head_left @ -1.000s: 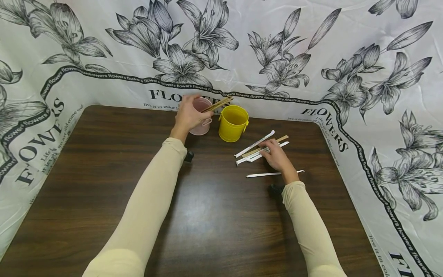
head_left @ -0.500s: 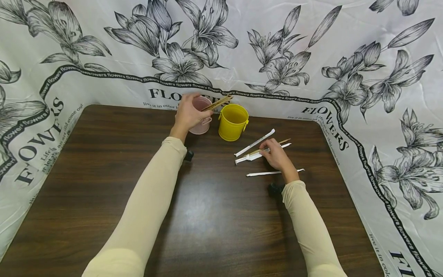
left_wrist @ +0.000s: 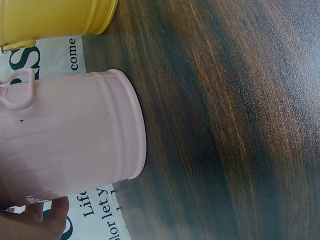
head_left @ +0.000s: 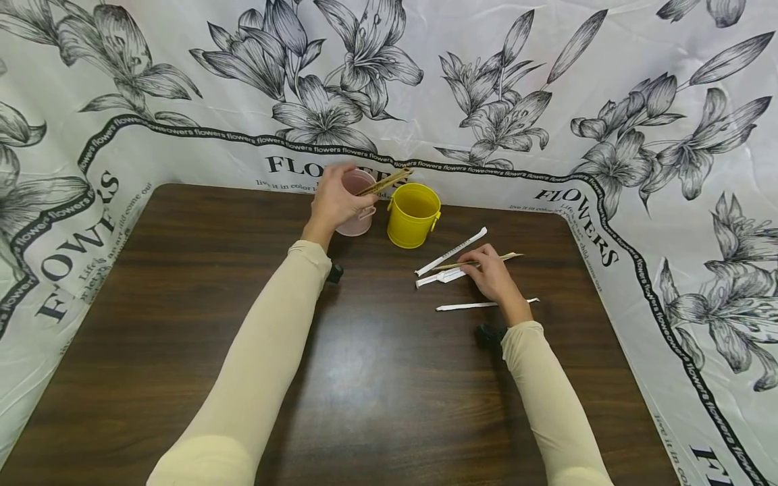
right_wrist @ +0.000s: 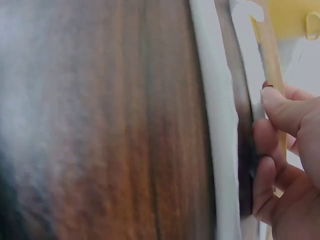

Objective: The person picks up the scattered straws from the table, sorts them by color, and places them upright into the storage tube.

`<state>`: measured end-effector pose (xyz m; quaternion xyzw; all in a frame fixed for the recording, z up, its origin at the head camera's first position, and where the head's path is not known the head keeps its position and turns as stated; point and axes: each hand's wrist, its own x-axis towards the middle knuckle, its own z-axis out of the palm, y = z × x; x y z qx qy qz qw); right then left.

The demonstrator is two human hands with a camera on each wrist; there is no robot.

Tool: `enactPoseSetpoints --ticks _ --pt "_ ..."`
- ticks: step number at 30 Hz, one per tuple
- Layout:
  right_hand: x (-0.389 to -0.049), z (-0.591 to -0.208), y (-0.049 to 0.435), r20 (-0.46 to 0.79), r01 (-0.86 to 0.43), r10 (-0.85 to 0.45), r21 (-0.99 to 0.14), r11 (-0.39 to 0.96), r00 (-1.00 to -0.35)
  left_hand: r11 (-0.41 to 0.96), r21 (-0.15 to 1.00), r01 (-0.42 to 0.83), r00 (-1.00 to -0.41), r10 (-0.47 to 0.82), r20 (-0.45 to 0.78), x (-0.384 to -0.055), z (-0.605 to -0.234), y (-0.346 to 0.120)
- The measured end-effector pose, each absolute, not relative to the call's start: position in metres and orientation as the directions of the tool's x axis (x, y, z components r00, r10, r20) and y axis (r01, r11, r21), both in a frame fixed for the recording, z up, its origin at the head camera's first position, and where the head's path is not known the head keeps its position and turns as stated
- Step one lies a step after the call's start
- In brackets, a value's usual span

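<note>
L hand [head_left: 333, 204] is gripping the pink pail [left_wrist: 75, 137] at the rim, fingers bent round it; can't tell if they're also holding the brown sticks [head_left: 394, 178] that are jutting at a tilt past the thumb, twd the R. Pink pail is standing upright nr the tabletop's [head_left: 365, 378] back edge; yellow pail [head_left: 408, 224] is standing just beside it, on the R.

R hand [head_left: 491, 275] is pinching a brown stick [right_wrist: 270, 47] btwn thumb & fingers, right by the white sticks [head_left: 450, 275]; can't tell if it's touching them. 1 white stick is lying slantwise on the far side, another is lying on the near side, running partly behind the R wrist.

Cream sleeves [head_left: 261, 351] are covering both arms. Flowered cloth [head_left: 365, 81] is hanging behind.
</note>
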<state>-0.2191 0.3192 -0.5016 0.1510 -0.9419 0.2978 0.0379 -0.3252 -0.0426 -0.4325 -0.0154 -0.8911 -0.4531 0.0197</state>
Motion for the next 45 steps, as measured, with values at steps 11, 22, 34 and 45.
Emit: enactPoseSetpoints --ticks 11,22,34,45 --pt "-0.215 -0.481 0.316 0.226 -0.353 -0.271 -0.568 0.743 -0.936 0.592 0.804 0.054 -0.998 0.011 0.059 -0.326 -0.436 -0.038" --pt "-0.207 -0.420 0.278 0.456 -0.507 -0.259 -0.589 0.629 -0.851 0.595 0.801 0.057 -0.998 0.013 0.061 -0.325 -0.433 -0.036" --pt "-0.201 -0.377 0.242 0.430 -0.429 -0.038 -0.884 0.185 -0.902 0.599 0.799 0.050 -0.999 0.013 0.053 -0.324 -0.431 -0.038" --pt "-0.219 -0.350 0.207 0.517 -0.531 0.129 -0.838 -0.124 -0.846 0.607 0.794 0.043 -0.999 0.007 0.049 -0.326 -0.433 -0.042"
